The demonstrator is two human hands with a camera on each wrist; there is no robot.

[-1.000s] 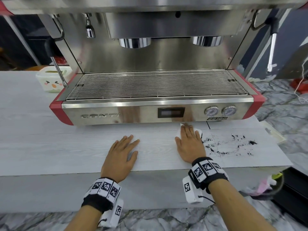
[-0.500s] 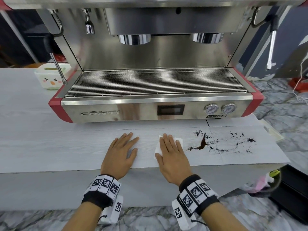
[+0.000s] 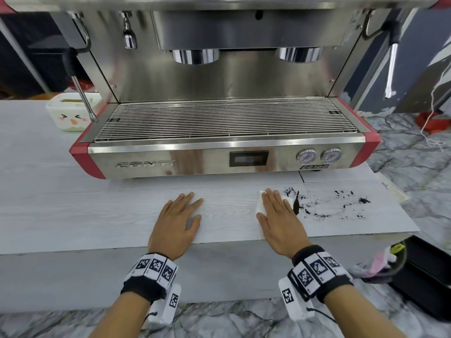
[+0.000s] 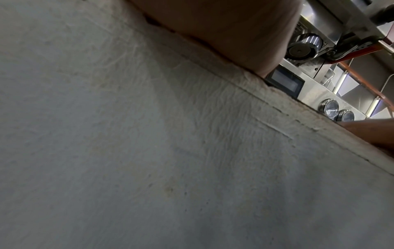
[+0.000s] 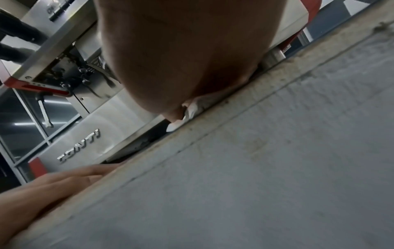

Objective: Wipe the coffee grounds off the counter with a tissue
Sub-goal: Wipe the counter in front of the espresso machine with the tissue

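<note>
Right hand (image 3: 280, 219) is pressing the white tissue (image 3: 260, 204) flat on the worktop (image 3: 73, 215), fingers straight, pointing at the espresso machine (image 3: 219, 118). Coffee grounds (image 3: 324, 206) are lying scattered rightward; a dark ridge is running front-to-back beside the fingers. Left hand (image 3: 175, 223) is resting flat, fingers spread.

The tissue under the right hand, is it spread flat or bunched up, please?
Flat: the tissue lies pressed on the counter under the right hand's straight fingers.

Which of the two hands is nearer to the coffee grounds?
Right. The right hand presses the tissue at the left edge of the grounds. The left hand lies flat on the counter, farther left.
</note>
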